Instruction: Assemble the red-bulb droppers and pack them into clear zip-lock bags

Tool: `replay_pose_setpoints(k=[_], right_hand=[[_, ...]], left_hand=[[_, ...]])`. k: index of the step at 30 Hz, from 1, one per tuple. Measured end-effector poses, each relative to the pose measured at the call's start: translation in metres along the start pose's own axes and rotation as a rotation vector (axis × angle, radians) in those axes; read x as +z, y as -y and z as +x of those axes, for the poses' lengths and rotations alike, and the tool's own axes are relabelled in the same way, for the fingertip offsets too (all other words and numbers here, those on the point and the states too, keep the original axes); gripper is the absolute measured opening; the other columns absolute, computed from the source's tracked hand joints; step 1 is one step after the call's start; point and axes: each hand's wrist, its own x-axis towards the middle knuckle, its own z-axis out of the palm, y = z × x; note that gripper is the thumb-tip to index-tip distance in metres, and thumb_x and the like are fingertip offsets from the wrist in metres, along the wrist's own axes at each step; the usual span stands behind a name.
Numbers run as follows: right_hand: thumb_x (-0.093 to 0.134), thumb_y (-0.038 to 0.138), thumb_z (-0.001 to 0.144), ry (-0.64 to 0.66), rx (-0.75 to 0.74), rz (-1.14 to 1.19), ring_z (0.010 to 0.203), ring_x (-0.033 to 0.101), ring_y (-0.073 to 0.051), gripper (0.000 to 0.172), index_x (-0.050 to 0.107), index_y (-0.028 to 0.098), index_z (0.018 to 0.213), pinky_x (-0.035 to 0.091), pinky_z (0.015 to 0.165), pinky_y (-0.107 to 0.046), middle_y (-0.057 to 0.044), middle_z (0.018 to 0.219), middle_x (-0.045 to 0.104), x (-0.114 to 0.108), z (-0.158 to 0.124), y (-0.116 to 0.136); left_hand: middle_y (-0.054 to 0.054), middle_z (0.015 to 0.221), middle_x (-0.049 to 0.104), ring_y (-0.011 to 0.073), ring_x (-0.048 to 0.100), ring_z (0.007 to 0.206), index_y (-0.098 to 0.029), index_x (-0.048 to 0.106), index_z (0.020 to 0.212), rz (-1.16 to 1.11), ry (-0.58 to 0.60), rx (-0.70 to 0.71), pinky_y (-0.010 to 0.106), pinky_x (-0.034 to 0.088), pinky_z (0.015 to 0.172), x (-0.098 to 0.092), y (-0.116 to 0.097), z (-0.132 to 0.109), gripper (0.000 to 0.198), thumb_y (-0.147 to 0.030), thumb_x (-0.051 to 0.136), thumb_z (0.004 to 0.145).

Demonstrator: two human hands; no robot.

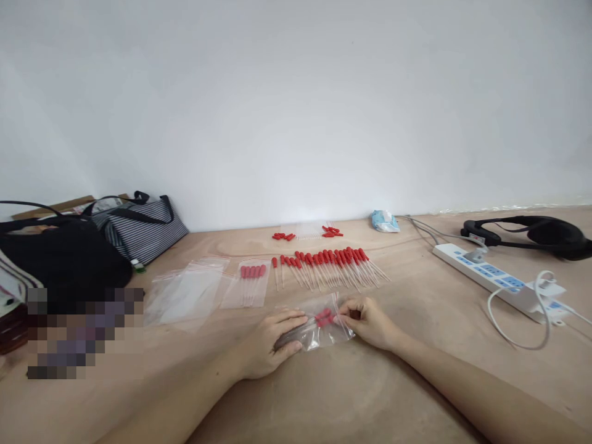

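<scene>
A small clear zip bag (319, 327) with red-capped droppers inside lies on the wooden table between my hands. My left hand (272, 345) lies on the bag's left end, fingers curled over it. My right hand (367, 320) pinches the bag's right edge by the red strip. Beyond them a row of several loose red-capped droppers (330, 265) is laid out side by side. A filled bag of droppers (250, 283) lies to the left of the row, next to empty clear bags (187, 296).
Two small piles of red caps (308, 234) sit near the wall. A striped bag (139, 228) and a black bag (60, 259) stand at the left. A white power strip (499, 280) with cables, black headgear (536, 234) and a blue tissue pack (383, 220) lie at the right.
</scene>
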Motion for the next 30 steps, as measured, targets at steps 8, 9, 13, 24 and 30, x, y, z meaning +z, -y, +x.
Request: replay_pose_setpoints(k=[8, 9, 13, 24, 30], right_hand=[[0.052, 0.035, 0.072, -0.147, 0.074, -0.171, 0.058, 0.053, -0.014, 0.022, 0.062, 0.017, 0.064, 0.039, 0.055, -0.024, -0.002, 0.062, 0.060, -0.036, 0.034, -0.024], [0.052, 0.034, 0.072, -0.285, 0.131, -0.270, 0.060, 0.054, -0.015, 0.021, 0.061, 0.016, 0.065, 0.039, 0.056, -0.024, -0.003, 0.063, 0.060, -0.043, 0.043, -0.028], [0.055, 0.035, 0.068, -0.579, 0.401, -0.494, 0.073, 0.057, -0.019, 0.025, 0.057, 0.015, 0.083, 0.039, 0.060, -0.026, -0.008, 0.077, 0.062, -0.055, 0.078, -0.040], [0.042, 0.017, 0.075, -0.568, 0.392, -0.422, 0.081, 0.058, -0.021, 0.048, 0.033, 0.007, 0.122, 0.042, 0.070, -0.028, -0.011, 0.082, 0.061, -0.058, 0.090, -0.032], [0.044, 0.033, 0.077, -0.502, 0.126, 0.152, 0.047, 0.048, -0.010, 0.059, 0.018, 0.018, 0.127, 0.042, 0.047, -0.025, 0.002, 0.074, 0.049, -0.044, 0.038, -0.020]], left_hand=[[0.005, 0.128, 0.046, 0.0227, 0.040, 0.118, -0.025, 0.047, 0.122, 0.004, 0.009, 0.011, 0.042, 0.034, 0.097, -0.002, -0.001, -0.001, 0.040, -0.031, 0.048, 0.082], [0.005, 0.128, 0.047, 0.0222, 0.040, 0.118, -0.025, 0.047, 0.122, 0.001, 0.011, 0.016, 0.042, 0.034, 0.098, -0.003, 0.000, 0.000, 0.039, -0.031, 0.047, 0.083], [0.002, 0.129, 0.046, 0.0191, 0.040, 0.119, -0.027, 0.047, 0.121, -0.016, 0.047, 0.016, 0.039, 0.033, 0.099, -0.007, 0.000, 0.000, 0.035, -0.028, 0.037, 0.088], [0.003, 0.128, 0.047, 0.0192, 0.042, 0.117, -0.027, 0.048, 0.120, -0.031, 0.029, 0.051, 0.038, 0.033, 0.098, -0.005, 0.005, -0.002, 0.036, -0.025, 0.042, 0.085], [0.001, 0.128, 0.046, 0.0181, 0.041, 0.117, -0.029, 0.049, 0.118, -0.014, 0.064, 0.006, 0.038, 0.033, 0.099, -0.008, 0.001, 0.000, 0.033, -0.024, 0.040, 0.086]])
